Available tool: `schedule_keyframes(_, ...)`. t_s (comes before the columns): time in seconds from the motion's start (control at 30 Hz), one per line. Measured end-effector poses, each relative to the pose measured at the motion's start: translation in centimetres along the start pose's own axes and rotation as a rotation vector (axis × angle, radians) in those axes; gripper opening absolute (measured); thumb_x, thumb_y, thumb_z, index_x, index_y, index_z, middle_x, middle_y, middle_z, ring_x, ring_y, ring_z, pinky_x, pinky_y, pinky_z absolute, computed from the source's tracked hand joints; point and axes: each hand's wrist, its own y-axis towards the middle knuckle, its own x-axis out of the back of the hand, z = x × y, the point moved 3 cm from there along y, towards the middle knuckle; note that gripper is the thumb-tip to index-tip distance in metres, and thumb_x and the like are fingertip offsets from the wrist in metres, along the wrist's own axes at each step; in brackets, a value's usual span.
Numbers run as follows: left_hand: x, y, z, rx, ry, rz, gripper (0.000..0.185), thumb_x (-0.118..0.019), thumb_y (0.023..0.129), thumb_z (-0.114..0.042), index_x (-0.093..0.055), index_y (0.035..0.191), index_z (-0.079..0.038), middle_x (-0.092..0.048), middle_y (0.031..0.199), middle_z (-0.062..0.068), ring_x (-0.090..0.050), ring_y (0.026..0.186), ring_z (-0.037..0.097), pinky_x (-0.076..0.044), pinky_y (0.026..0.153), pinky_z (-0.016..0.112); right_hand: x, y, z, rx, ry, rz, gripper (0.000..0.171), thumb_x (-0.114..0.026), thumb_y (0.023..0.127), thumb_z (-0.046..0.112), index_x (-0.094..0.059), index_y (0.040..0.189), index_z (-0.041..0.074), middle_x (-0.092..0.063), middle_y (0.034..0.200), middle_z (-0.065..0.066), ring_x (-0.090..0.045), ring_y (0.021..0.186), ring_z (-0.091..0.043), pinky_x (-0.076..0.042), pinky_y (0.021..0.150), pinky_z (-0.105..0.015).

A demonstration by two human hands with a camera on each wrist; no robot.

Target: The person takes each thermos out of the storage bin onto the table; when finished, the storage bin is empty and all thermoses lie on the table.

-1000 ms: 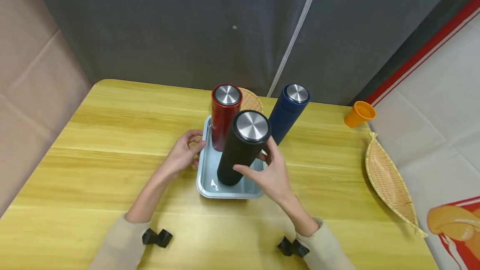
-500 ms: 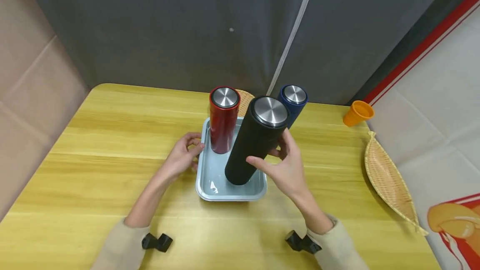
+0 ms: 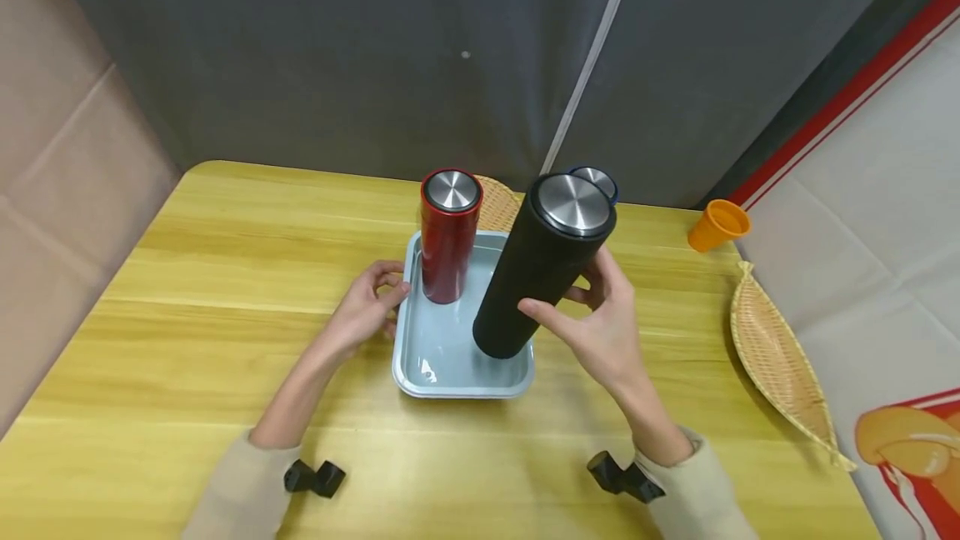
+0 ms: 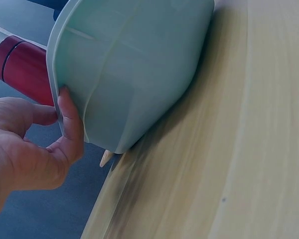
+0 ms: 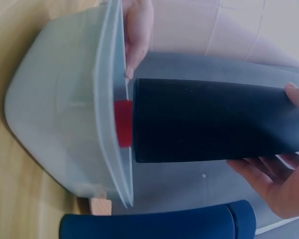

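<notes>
A right hand (image 3: pixel 600 327) wraps the middle of a tall matte-black cylindrical flask (image 3: pixel 540 269), tilted just above the right edge of a pale-blue metal tray (image 3: pixel 442 373), whose left rim the left hand (image 3: pixel 360 311) pinches. The smooth, rigid flask likely handles best mid-body. A glossy red flask (image 3: pixel 448 238) stands at the tray's far end.

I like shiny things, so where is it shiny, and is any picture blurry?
Head view: the round silver metal lids of the tall red flask and tall black flask gleam, and the light blue tray shows a small bright glint. Left wrist view: the wooden table is soft and smeared. Right wrist view: sharper, the black flask matte, no glare.
</notes>
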Motion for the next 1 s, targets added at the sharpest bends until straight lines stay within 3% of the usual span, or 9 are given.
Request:
schedule_keyframes(0.3, 0.0, 0.0, -0.1, -0.001, -0.01, -0.003, 0.045, -0.051, 0.099, -0.007, -0.035, 0.138, 0.007, -0.048, 0.113, 0.025, -0.061, 0.066, 0.021, -0.056, 0.046, 0.032, 1.2, 0.8, -0.1, 0.01, -0.018, -0.023, 0.066, -0.083, 0.069, -0.003, -0.056, 0.129, 0.005, -0.061, 0.114, -0.01, -0.06, 0.096, -0.025, -0.058, 0.074, -0.025)
schedule_keyframes(0.63, -0.4, 0.2, 0.1, 0.008, -0.012, 0.003, 0.045, -0.052, 0.099, -0.008, -0.035, 0.138, 0.006, -0.049, 0.115, 0.028, -0.06, 0.065, 0.021, -0.056, 0.046, 0.034, 3.8, -0.2, -0.4, -0.034, -0.08, -0.112, 0.063, -0.081, 0.07, -0.006, -0.057, 0.128, 0.006, -0.061, 0.112, -0.01, -0.06, 0.093, -0.023, -0.057, 0.073, -0.021)
schedule_keyframes(1.0, 0.1, 0.1, 0.3, 0.013, -0.01, 0.003, 0.046, -0.052, 0.099, -0.008, -0.035, 0.139, 0.005, -0.048, 0.117, 0.027, -0.058, 0.062, 0.018, -0.055, 0.045, 0.034, 6.2, -0.3, -1.4, -0.022, 0.046, -0.175, 0.064, -0.08, 0.068, -0.013, -0.057, 0.126, 0.002, -0.059, 0.108, -0.013, -0.059, 0.091, -0.022, -0.056, 0.069, -0.018)
